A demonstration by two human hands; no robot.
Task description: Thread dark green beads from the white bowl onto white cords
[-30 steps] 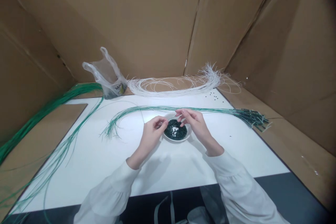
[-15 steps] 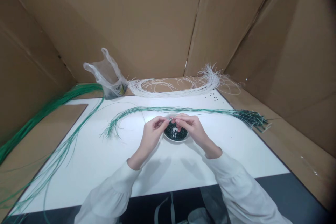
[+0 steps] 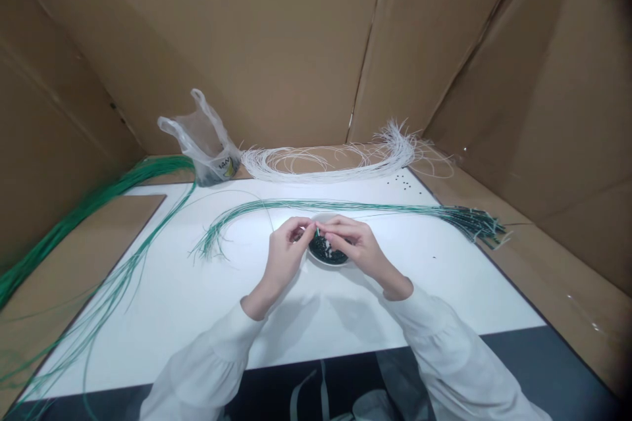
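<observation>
Over a small white bowl point(image 3: 326, 264) my two hands meet, fingertips nearly touching. Thumb and fingers of my left hand point(image 3: 289, 247) are pinched on a thin green string point(image 3: 270, 216), which loops back from the hand toward the left. A short green and white end shows between the two hands. My right hand point(image 3: 363, 247) is closed in a pinch at that same spot; what lies in its fingertips is too small to make out. Inside the bowl are small black beads point(image 3: 320, 248) with a few white pieces among them.
Behind the bowl a bundle of green strings point(image 3: 345, 205) lies across the white table point(image 3: 207, 316), its right end dark with beads. Farther back are a coil of white strings point(image 3: 326, 176) and a plastic bag point(image 3: 207, 151). More green strings point(image 3: 123, 270) trail at left. Cardboard walls point(image 3: 296, 59) surround the table.
My right hand has shifted slightly left, its fingertips closing in on my left hand's. The green and white end between the fingers now points more upright.
</observation>
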